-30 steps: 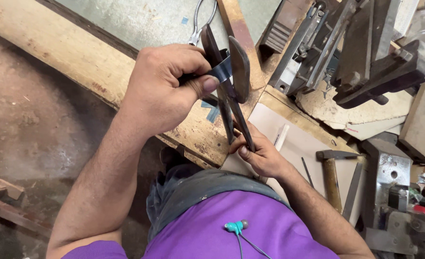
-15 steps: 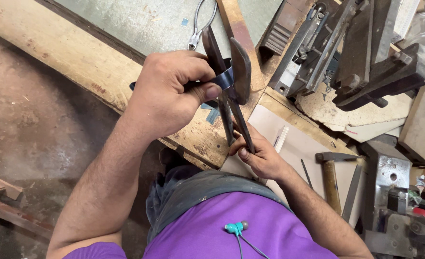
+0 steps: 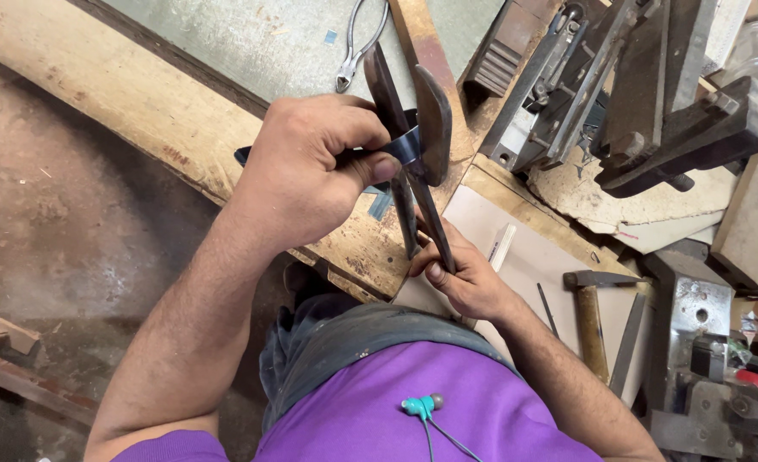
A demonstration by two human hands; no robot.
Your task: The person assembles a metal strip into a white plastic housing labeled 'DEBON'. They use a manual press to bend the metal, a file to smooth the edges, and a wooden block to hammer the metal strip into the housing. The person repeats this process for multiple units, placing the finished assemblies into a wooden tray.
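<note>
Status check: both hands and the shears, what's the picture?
Left hand gripping dark metal strip, fed between shear blades. Right hand closed on shears handles. Pliers lie beyond on bench, hammer to the right; neither obstructs.

Left hand [image 3: 306, 171] feeds strip [image 3: 396, 147] into shears [image 3: 413, 162].

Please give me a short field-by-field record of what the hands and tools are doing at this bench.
left hand: left hand grips a dark metal strip, bent where it enters the shears
right hand: right hand squeezes the handles of the metal shears
shears: large, dark, blades pointing away from the person, closed around the strip
bench: wooden workbench, worn and stained
nearby tools: pliers beyond the shears; hammer beside the right forearm; heavy iron machinery on the right
clothing: purple shirt
</note>
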